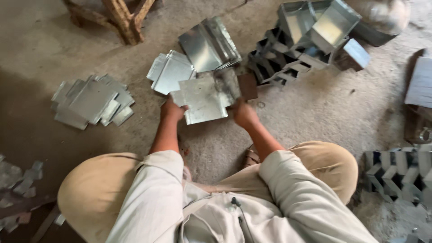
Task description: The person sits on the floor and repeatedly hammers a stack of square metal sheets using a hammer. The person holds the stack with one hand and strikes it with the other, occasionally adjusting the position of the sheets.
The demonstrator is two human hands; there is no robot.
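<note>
Head cam, steep downward, close over floor (315, 108)

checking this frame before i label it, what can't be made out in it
- Head view: the left hand and right hand meet the metal sheet at its edges; the sheet hides the fingertips, so each grip is unclear.
- The folded metal pieces at right are cut off by the frame edge.
- The wooden stand is cut off at the top.
- Motion blur smears the dark block beside the right hand; its kind is unclear.
</note>
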